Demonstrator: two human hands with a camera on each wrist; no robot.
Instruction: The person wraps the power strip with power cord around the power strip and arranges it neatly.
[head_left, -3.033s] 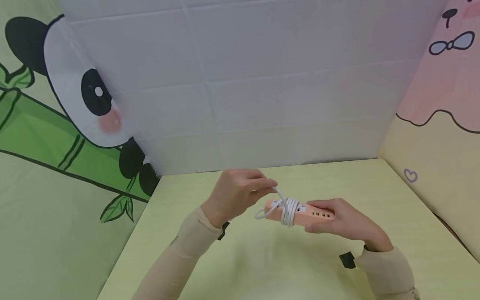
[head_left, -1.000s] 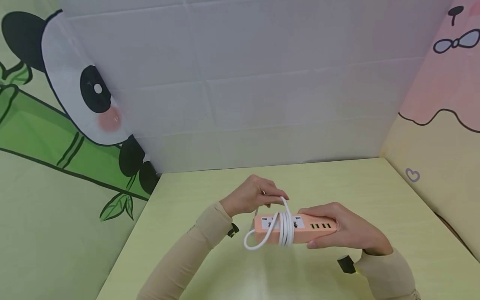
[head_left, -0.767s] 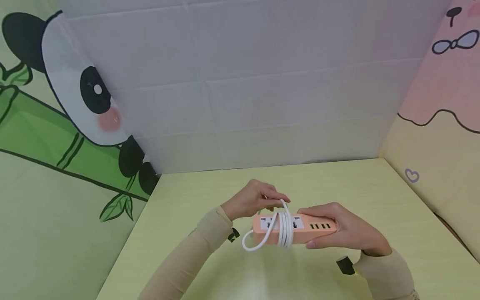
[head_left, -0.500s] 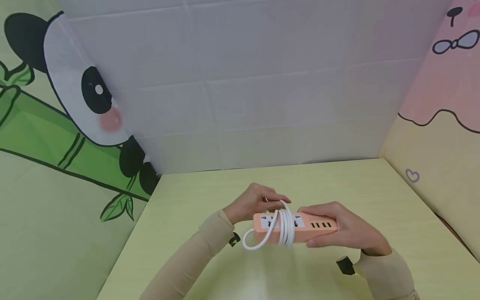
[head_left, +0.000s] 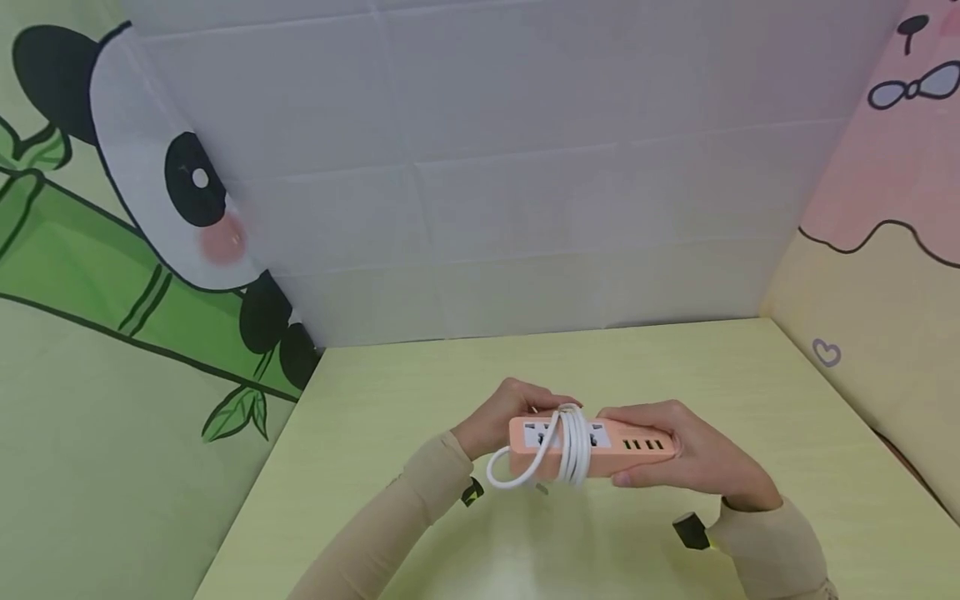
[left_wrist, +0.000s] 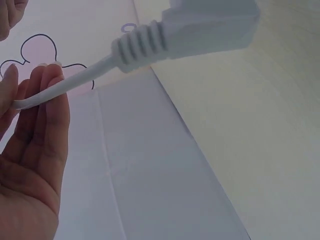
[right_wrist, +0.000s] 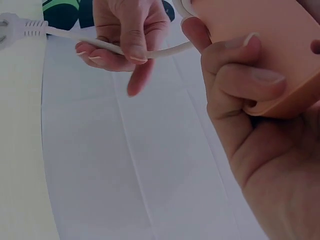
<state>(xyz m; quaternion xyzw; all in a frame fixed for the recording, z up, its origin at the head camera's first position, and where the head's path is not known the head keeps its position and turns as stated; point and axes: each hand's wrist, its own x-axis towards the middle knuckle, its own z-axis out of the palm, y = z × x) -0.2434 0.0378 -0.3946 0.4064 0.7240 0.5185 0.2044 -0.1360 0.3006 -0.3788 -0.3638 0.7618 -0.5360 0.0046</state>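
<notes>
A pink power strip with white socket panels hangs above the table, several turns of its white cord wrapped round its left half. My right hand grips the strip's right end; in the right wrist view its fingers curl over the pink underside. Behind the strip's left end, my left hand pinches the free length of cord between thumb and fingers, as the right wrist view shows. From that pinch the cord runs out to a white plug, which dangles free. A loose loop of cord sticks out at the strip's left end.
A pale yellow table lies under both hands. At its back stands a whitish sheet wall, with a panda-printed panel on the left and a pink-and-cream panel on the right.
The left hand has come down from above the strip to behind it, drawing the cord over the top edge. The strip was lowered and turned flatter toward the camera; the right hand keeps its grip.
</notes>
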